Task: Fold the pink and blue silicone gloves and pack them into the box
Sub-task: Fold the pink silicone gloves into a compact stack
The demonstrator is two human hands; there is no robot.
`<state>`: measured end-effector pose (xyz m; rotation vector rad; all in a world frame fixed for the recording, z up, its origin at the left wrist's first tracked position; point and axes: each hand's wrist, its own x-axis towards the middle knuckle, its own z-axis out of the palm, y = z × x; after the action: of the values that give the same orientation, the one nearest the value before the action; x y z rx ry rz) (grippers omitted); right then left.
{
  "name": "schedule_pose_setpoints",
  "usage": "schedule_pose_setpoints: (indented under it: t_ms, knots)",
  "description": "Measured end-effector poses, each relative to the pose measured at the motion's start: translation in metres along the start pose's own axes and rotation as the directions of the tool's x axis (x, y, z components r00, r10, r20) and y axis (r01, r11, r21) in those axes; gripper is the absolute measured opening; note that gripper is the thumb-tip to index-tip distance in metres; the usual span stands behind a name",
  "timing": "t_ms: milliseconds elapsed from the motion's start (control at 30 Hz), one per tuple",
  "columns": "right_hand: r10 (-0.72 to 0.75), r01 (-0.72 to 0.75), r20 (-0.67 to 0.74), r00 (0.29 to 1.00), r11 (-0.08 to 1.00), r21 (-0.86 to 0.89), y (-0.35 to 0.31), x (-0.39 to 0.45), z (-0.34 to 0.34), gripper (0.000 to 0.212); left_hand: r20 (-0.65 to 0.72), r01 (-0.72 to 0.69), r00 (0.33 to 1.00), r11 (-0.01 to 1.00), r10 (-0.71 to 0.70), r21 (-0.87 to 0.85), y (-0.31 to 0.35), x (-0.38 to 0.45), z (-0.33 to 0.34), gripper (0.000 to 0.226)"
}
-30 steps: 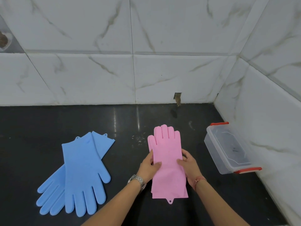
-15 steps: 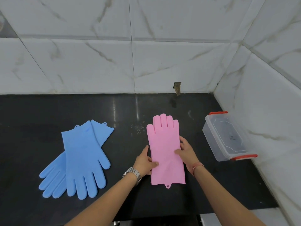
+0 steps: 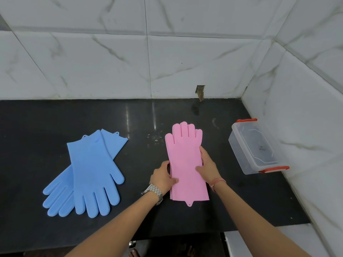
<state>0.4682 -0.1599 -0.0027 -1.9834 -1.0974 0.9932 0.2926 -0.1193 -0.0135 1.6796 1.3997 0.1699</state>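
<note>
On the black countertop (image 3: 55, 115) in the tiled corner, the pink silicone gloves (image 3: 186, 164) lie stacked flat, fingers pointing toward the back wall, cuff tab toward the person. How many pink layers are in that stack is hard to make out; only thin edges show along the left side near the cuff. The left hand (image 3: 163, 178) grips the stack's left edge, thumb on top and the fingers tucked out of sight beneath it. The right hand (image 3: 207, 165) lies half open on the right edge, thumb across the top and fingers running along the side; what is under its palm is hidden. A metal watch (image 3: 153, 191) sits on the left wrist, a red thread band (image 3: 218, 182) on the right. Well to the left, the blue silicone gloves (image 3: 92, 173) lie overlapped, fingers toward the person, the lower one mostly covered. To the right, against the side wall, stands the clear plastic box (image 3: 254, 147) with red clips; its lid is on and its contents are hard to read.
</note>
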Motion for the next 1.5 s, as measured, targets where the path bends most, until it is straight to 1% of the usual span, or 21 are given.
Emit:
schedule_pose_setpoints:
  t_ms: [67,200,233,367,533,633,733,833,967,1067,1133,1233,1333,1400,1500]
  knots:
    - [0.011,-0.011,-0.022,1.0,0.999,-0.032,-0.002,0.002,0.001,0.056,-0.047,0.006,0.999,1.0,-0.005,0.021,-0.002,0.001,0.001,0.059]
    - [0.006,-0.009,-0.046,0.999,0.998,-0.054,-0.001,0.001,0.001,0.054,-0.114,0.04,0.993,0.994,-0.029,0.098,-0.003,0.001,0.003,0.022]
    - [0.003,-0.006,-0.048,0.999,0.998,-0.063,0.0,0.001,0.001,0.053,-0.12,0.054,0.992,0.992,-0.04,0.114,-0.003,0.002,0.003,0.019]
    - [0.003,-0.009,-0.078,0.997,0.997,-0.075,0.0,0.003,0.001,0.049,-0.12,0.063,0.992,0.977,-0.039,0.202,-0.003,0.003,0.002,0.026]
    - [0.012,-0.022,-0.125,0.992,0.997,-0.075,-0.002,0.003,0.002,0.047,-0.141,0.03,0.99,0.971,0.004,0.239,-0.002,0.001,0.007,0.027]
    - [-0.024,0.014,-0.121,0.992,0.996,-0.088,-0.001,-0.002,0.0,0.048,-0.131,0.022,0.991,0.965,0.013,0.262,-0.003,0.002,0.006,0.025]
    - [-0.017,0.005,-0.111,0.994,0.994,-0.107,0.005,-0.007,-0.001,0.051,-0.118,0.022,0.993,0.965,0.009,0.261,-0.003,0.003,0.004,0.023]
    - [-0.01,-0.003,-0.108,0.994,0.993,-0.116,0.011,-0.011,-0.002,0.052,-0.099,0.017,0.995,0.961,0.01,0.277,-0.003,0.007,0.003,0.024]
    - [-0.039,0.03,-0.102,0.994,0.995,-0.097,0.013,-0.014,-0.005,0.051,-0.092,0.014,0.996,0.952,0.015,0.307,-0.003,0.012,-0.001,0.026]
    - [0.032,-0.038,-0.1,0.994,0.998,-0.059,0.017,-0.015,-0.008,0.061,-0.129,0.004,0.991,0.958,0.034,0.285,-0.001,0.015,-0.004,0.024]
    - [0.074,-0.077,-0.114,0.991,0.997,-0.03,0.019,-0.016,-0.008,0.063,-0.162,-0.011,0.985,0.963,0.057,0.269,0.0,0.017,-0.006,0.026]
    - [0.123,-0.121,-0.106,0.987,0.992,0.025,0.02,-0.018,-0.003,0.06,-0.178,-0.028,0.982,0.977,0.067,0.213,0.001,0.018,-0.006,0.026]
    - [0.158,-0.154,-0.059,0.986,0.985,0.077,0.019,-0.026,0.004,0.052,-0.148,-0.044,0.986,0.983,0.071,0.176,-0.003,0.017,-0.002,0.026]
    - [0.158,-0.152,-0.061,0.986,0.984,0.089,0.021,-0.037,0.007,0.052,-0.134,-0.063,0.987,0.987,0.084,0.15,-0.008,0.017,-0.001,0.024]
    - [0.093,-0.09,-0.033,0.995,0.992,0.088,0.026,-0.056,0.009,0.057,-0.1,-0.118,0.987,0.987,0.129,0.105,-0.013,0.015,-0.004,0.02]
